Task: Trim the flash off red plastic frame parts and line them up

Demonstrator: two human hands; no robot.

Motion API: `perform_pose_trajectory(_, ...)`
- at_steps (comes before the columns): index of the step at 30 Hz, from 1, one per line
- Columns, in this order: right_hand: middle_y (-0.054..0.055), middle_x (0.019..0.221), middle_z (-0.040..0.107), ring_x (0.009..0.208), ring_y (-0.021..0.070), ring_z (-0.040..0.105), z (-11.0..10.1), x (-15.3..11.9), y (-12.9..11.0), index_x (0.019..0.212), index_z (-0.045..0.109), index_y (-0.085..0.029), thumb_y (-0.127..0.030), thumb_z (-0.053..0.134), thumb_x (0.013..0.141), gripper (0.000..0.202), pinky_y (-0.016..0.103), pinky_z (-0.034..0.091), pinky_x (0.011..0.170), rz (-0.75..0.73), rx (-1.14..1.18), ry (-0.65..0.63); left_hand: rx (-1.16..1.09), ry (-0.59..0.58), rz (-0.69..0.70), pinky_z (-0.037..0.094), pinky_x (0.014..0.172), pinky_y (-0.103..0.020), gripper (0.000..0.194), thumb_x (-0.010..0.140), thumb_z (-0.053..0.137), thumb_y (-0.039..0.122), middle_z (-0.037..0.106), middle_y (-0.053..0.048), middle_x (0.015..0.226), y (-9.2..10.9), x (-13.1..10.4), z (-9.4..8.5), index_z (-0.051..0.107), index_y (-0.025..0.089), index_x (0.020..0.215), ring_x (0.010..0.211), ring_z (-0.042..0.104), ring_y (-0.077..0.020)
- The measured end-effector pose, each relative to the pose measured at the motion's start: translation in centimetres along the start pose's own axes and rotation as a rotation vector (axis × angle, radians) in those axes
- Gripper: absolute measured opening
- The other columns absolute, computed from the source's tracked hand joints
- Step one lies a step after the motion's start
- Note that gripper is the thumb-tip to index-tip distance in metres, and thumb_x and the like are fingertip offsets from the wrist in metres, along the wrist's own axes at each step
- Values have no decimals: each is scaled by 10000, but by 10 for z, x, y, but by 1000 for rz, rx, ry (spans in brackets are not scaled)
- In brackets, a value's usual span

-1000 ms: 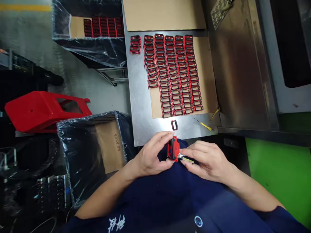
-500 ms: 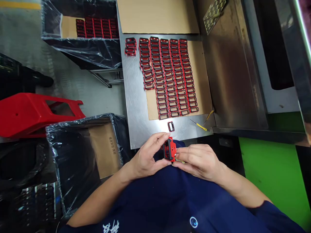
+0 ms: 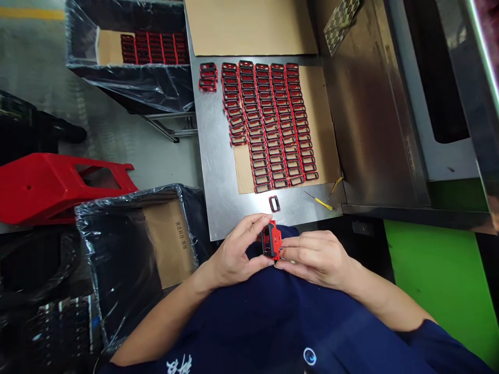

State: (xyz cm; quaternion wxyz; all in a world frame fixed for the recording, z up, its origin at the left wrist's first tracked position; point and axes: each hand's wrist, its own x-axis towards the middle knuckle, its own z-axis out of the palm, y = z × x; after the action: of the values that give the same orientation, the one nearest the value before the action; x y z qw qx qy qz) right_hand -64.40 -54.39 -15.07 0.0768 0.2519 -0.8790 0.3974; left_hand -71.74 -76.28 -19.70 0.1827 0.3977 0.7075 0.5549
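In front of my body, my left hand (image 3: 237,252) grips a red and black plastic frame part (image 3: 271,240) between thumb and fingers. The part is tilted, its black rim facing left and its red side facing right. Pinched together at its right side, the fingers of my right hand (image 3: 314,255) hold a thin yellowish tool (image 3: 287,259), mostly hidden by them. Just beyond my hands, a single small frame (image 3: 274,203) lies on the metal table (image 3: 218,171).
Rows of red and black frames (image 3: 267,124) cover a cardboard sheet (image 3: 327,156), with a short stack (image 3: 208,77) beside them. Two yellow-handled picks (image 3: 324,204) lie near the right edge. Plastic-lined bins (image 3: 128,88) and a red stool (image 3: 42,187) stand at left.
Both hands stay almost in place on the frame part. My right fingers have shifted very slightly left along its side, and the camera view has moved a little.
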Motion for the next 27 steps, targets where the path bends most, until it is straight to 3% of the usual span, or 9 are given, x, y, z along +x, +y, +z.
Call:
perform_pose_trajectory(11,29,1055,693,733,117,659,-7,6,-2,986,670,-133,-258,580,1039,163,236,486,599,-11,7,-111,-78,-65,-37,643,832,-377,805,846,735,315,524,-132,1310,-1,0,-3,316,329,1532,1166,586,-266)
perform_pose_trajectory(22,50,1013,695,666,114,621,-2,5,-7,968,627,-127,-189,467,1065,197,254,427,556,-11,-54,-135,-160,15,-110,631,842,-344,840,815,761,247,498,-130,1318,-3,-7,5,322,338,1526,1125,609,-246)
perform_pose_trajectory(25,41,979,700,749,119,663,2,-1,-8,1001,618,-143,-179,573,1021,61,223,492,644,111,39,0,-327,96,-191,610,857,-288,776,801,744,159,472,-111,1345,-2,-11,9,398,341,1472,1068,641,-196)
perform_pose_trajectory(27,34,917,699,734,122,666,5,-5,-6,1065,614,-161,-240,668,975,131,212,528,680,371,261,114,-482,139,-239,592,887,-255,729,808,714,114,476,-97,1367,0,-12,10,418,342,1434,1023,663,-149)
